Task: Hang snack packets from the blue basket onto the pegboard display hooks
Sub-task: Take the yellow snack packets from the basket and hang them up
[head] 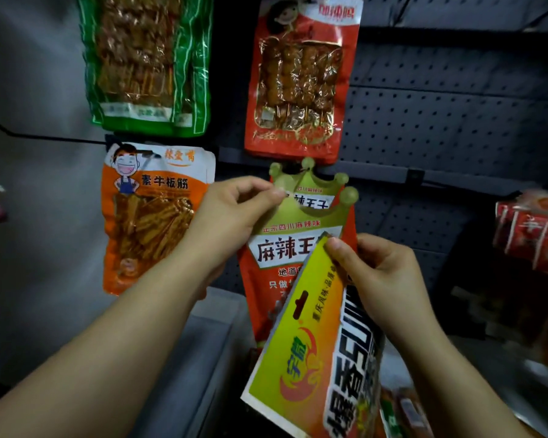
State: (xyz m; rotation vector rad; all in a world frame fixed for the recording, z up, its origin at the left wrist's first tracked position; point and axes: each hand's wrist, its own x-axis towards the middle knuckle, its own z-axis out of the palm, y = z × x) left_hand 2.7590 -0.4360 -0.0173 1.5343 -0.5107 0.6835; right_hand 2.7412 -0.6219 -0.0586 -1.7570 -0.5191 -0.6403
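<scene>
My left hand [234, 210] pinches the upper left edge of a red packet with a gold crown top [301, 235], which hangs at the dark pegboard [440, 112]. My right hand [377, 273] grips the top corner of a yellow and orange packet [314, 358], tilted in front of the crown packet and covering its lower right. The crown packet's hang hole sits at a hook that is mostly hidden behind it. The blue basket is not in view.
Three packets hang nearby: a green one [149, 64] top left, a red skewer one [301, 80] top middle, an orange one [152, 216] at left. A bare black hook [45, 137] sticks out leftward. Red packets [532, 232] hang at the right edge.
</scene>
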